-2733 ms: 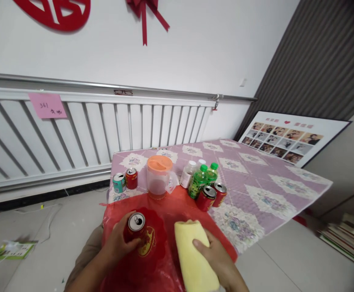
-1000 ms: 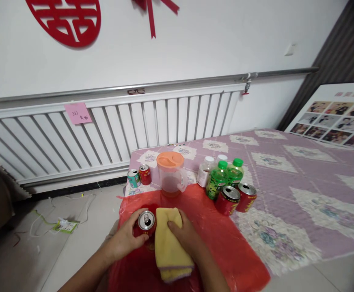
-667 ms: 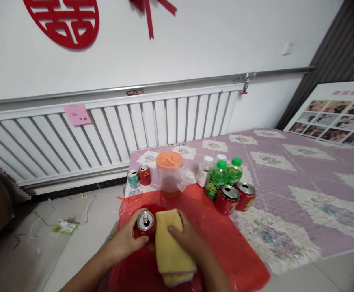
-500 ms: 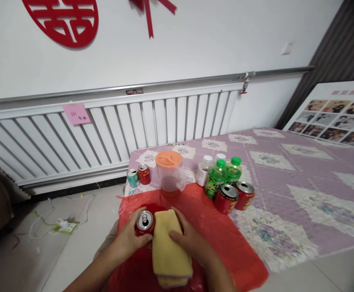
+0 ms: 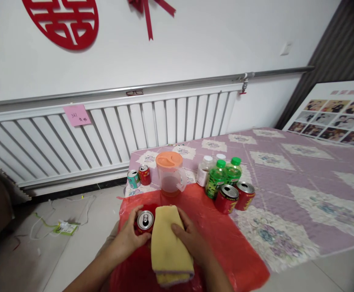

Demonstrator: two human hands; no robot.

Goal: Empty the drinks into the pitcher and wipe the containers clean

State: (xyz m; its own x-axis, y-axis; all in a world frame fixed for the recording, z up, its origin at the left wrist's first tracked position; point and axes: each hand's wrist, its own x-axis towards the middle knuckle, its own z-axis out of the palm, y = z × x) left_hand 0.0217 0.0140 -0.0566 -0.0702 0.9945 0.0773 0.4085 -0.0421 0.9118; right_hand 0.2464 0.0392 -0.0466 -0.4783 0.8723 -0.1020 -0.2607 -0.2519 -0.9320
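Observation:
My left hand (image 5: 133, 233) is wrapped round a red drink can (image 5: 145, 221), its opened top facing up. Against the can's right side lies a folded yellow cloth (image 5: 169, 243), gripped by my right hand (image 5: 191, 237) with the thumb on top and the fingers hidden behind it. Both are over a red plastic sheet (image 5: 222, 247) at the table's near edge. Just beyond them stands a clear pitcher (image 5: 169, 180) with an orange lid and a little liquid at its bottom.
Left of the pitcher are a teal can (image 5: 133, 179) and a small red can (image 5: 144, 175). On the right stand green-capped bottles (image 5: 216, 180), white-capped bottles (image 5: 203, 172) and two larger red cans (image 5: 227, 198). A radiator (image 5: 116, 129) runs behind the table; cables and a power strip (image 5: 65, 228) lie on the floor.
The yellow cloth and my right hand have shifted slightly, with the cloth's upper end a little higher. My left hand still holds the can in nearly the same place.

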